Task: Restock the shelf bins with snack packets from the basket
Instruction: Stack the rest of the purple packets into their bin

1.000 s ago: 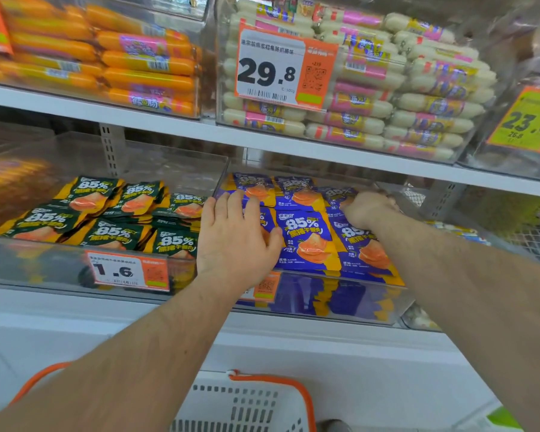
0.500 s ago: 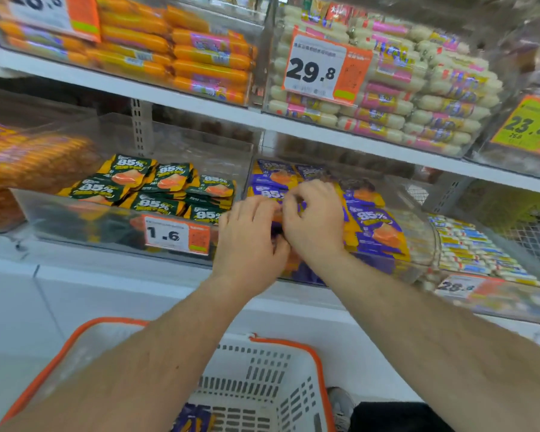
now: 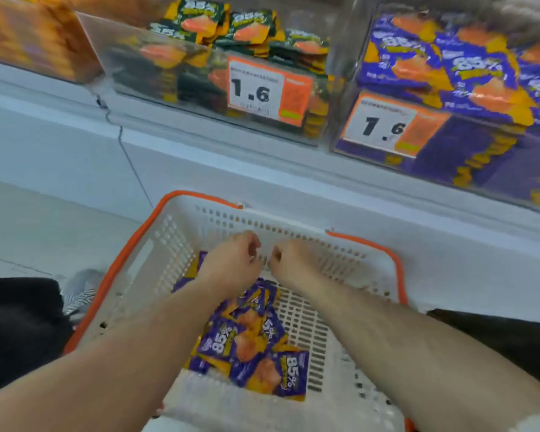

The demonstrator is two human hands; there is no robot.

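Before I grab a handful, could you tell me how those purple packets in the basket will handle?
The purple packets look thin and flat, so probably light and floppy. Their glossy film and loose overlapping pile suggest they may slide apart.
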